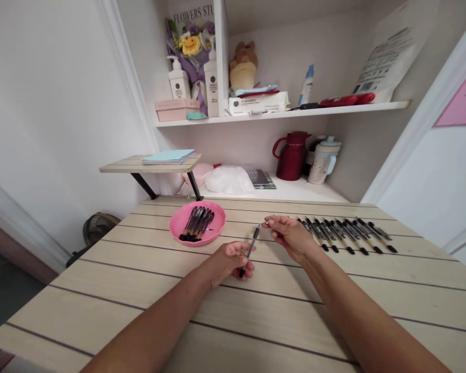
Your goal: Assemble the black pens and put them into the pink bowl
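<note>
My left hand (233,261) is closed around the lower part of a black pen (249,250), which stands tilted above the wooden table (140,280). My right hand (291,235) pinches the pen's upper tip between thumb and forefinger. A pink dish (178,224) with several black pens in it sits to the left, just beyond my left hand. A row of several black pens (347,234) lies on the table to the right of my right hand.
Behind the table a low shelf holds a red jug (293,155), a white kettle (323,159) and a plastic bag (228,180). A small wooden riser (147,167) carries a blue notebook (169,156). An upper shelf holds bottles, a plush toy and boxes.
</note>
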A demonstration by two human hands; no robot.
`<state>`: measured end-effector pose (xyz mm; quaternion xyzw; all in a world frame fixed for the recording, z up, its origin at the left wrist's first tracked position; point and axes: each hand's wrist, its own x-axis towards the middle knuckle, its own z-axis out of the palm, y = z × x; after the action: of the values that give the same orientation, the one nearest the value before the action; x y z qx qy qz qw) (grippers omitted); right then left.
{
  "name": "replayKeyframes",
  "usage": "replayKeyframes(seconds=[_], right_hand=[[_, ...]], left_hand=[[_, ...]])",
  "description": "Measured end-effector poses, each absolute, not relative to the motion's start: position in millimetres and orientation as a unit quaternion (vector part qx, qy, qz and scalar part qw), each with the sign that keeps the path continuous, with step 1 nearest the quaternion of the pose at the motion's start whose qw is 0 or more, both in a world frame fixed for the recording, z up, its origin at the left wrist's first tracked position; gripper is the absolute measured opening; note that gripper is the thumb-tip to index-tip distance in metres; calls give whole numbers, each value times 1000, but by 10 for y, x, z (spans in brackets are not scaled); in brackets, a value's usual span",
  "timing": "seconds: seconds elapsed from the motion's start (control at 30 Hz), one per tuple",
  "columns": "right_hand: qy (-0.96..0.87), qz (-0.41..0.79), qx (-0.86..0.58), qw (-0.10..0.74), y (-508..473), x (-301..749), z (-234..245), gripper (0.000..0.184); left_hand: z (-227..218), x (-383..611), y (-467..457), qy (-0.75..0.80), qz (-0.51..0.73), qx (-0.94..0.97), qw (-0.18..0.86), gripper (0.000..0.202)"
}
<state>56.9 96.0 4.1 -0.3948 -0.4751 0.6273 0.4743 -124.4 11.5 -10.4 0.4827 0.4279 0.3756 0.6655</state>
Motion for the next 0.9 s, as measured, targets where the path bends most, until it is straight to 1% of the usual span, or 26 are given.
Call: replayKeyframes(seconds=[0.27, 0.47, 0.67, 0.9], right_hand=[[-488, 610, -383, 493, 925, 526, 108, 32], [-540, 575, -407, 460, 890, 508, 150, 29], [-553, 561, -420, 450, 877, 505, 157, 30], [-528, 544, -449, 473, 860, 429, 92, 33]], left_hand=[[-81, -1239, 98, 424, 372, 480, 672, 45], [-73, -1238, 97, 430, 365, 481, 672, 47], [-79, -1238, 103, 426, 368, 481, 672, 46], [-97, -1233, 105, 428, 374, 490, 661, 46]])
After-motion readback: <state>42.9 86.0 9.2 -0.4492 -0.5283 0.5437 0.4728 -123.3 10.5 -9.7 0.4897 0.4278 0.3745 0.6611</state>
